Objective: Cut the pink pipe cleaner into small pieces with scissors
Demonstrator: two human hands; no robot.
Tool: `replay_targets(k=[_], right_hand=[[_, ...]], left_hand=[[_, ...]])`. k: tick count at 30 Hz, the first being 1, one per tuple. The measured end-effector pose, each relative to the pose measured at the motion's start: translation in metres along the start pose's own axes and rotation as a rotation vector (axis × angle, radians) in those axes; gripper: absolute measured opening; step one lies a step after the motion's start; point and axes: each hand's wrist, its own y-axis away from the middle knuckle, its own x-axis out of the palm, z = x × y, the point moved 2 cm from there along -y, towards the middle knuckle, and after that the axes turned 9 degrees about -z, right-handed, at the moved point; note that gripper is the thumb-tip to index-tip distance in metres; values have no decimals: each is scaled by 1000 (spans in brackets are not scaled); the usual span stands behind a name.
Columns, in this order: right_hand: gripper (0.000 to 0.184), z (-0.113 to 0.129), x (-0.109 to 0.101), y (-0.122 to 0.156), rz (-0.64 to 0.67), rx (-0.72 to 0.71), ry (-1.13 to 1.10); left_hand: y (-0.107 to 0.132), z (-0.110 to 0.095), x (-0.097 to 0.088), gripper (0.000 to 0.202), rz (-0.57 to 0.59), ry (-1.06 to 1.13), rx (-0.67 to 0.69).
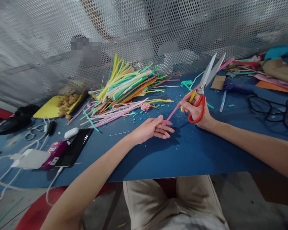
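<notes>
Front-right of a multicoloured heap of slender sticks on a blue counter, the left hand has its grip pinching a long pink strip; the right hand clasps red-handled steel scissors, blades parted.

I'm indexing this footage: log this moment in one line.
left hand: holding pink strip; right hand: holding red-handled scissors, blades apart; colored strips: on blue table

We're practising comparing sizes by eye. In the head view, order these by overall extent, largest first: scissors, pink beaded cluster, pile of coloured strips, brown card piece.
1. Pile of coloured strips
2. Scissors
3. Brown card piece
4. Pink beaded cluster

This is apparent size only; the scissors are raised, perhaps nearer the camera.
</notes>
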Motion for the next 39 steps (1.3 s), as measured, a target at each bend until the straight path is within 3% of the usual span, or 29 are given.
replay_targets(k=[26, 32, 36, 39], right_hand=[[19, 4, 0, 3, 46, 31, 38], [28, 22, -5, 0, 22, 70, 164], [28, 35, -14, -7, 164, 25, 429], [32, 42, -20, -9, 310, 20, 678]], left_hand=[[-4, 3, -1, 38, -37, -73, 102], [-4, -4, -8, 34, -153, 14, 287], [-5, -11, -18, 31, -313, 113, 447], [-6, -12, -23, 28, -343, 140, 518]])
